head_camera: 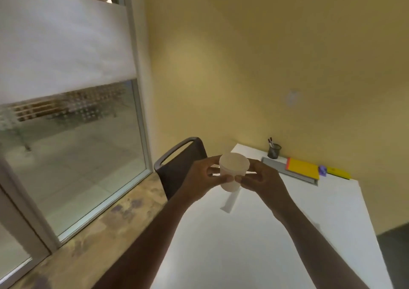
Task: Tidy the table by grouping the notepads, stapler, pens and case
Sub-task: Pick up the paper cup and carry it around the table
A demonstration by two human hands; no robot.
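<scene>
A: Both hands?
B: Left hand (200,176) and right hand (260,178) clasp a white lidded tub (233,170) above the table (254,244).
A: Stationery?
B: Far edge: pen cup (274,151), yellow notepad (303,168), blurry purple stapler (322,170).

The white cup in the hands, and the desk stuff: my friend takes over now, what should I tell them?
Left hand and right hand: together holding a white cup above the white table.
Far edge by the wall: mesh pen cup with pens, orange-yellow notepad on a grey tray, small purple item, probably the stapler, yellow pad.
Done: those look grouped.
Left: set the cup down; a white item lies alone mid-table, unclear what.
</scene>
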